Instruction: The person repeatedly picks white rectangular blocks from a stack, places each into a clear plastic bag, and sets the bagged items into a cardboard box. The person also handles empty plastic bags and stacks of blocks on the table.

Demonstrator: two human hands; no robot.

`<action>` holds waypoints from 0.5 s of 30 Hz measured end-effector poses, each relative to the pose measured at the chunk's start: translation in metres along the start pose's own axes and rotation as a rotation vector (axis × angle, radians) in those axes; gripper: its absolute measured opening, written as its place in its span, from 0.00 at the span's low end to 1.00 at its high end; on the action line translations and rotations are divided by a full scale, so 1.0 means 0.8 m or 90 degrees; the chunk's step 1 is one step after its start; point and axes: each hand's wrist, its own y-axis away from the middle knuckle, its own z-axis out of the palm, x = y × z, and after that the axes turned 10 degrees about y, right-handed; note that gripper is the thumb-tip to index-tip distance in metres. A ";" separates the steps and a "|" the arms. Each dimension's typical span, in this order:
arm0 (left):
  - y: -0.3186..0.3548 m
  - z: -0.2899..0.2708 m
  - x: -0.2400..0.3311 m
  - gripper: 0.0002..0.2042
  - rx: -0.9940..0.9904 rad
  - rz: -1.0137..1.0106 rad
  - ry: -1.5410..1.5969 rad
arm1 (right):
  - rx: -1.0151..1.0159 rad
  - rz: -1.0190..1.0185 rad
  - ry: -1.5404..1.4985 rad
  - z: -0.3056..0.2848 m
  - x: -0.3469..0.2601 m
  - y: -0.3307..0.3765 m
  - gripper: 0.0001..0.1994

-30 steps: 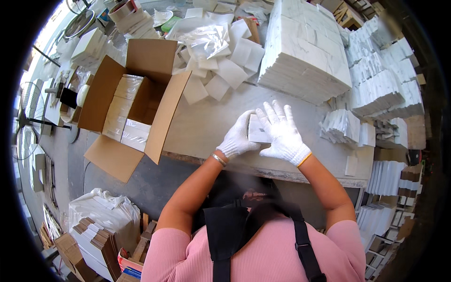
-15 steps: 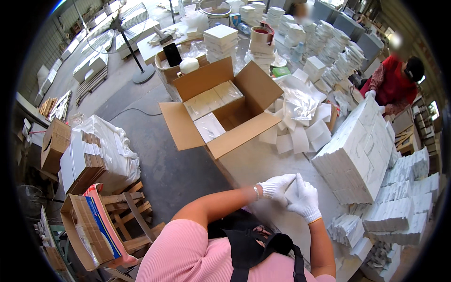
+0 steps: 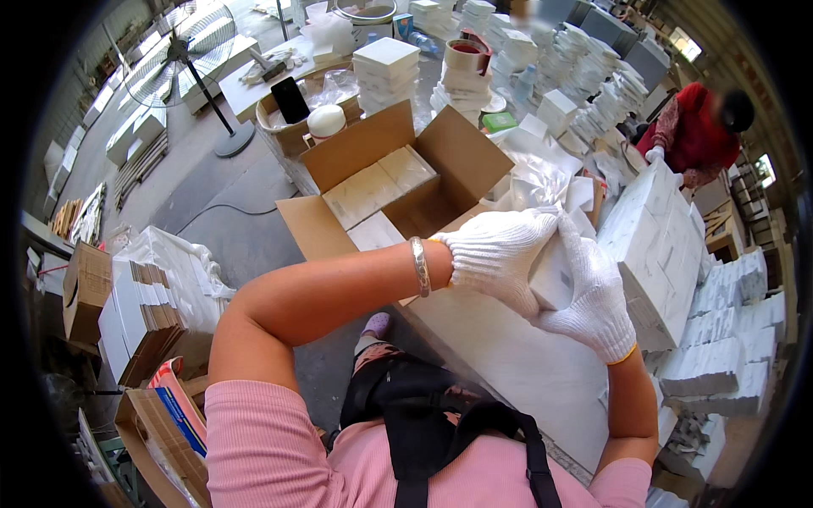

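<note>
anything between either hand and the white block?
Only the gloves. The left hand and right hand hold the block between them; nothing else visible is in the way. Its underside is hidden.

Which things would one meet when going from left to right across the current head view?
Fan, open carton, left hand, white block, right hand, co-worker in red.
</note>
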 end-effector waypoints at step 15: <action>0.055 -0.141 -0.273 0.43 -0.128 -0.041 0.112 | -0.231 0.134 0.049 0.181 -0.078 -0.218 0.58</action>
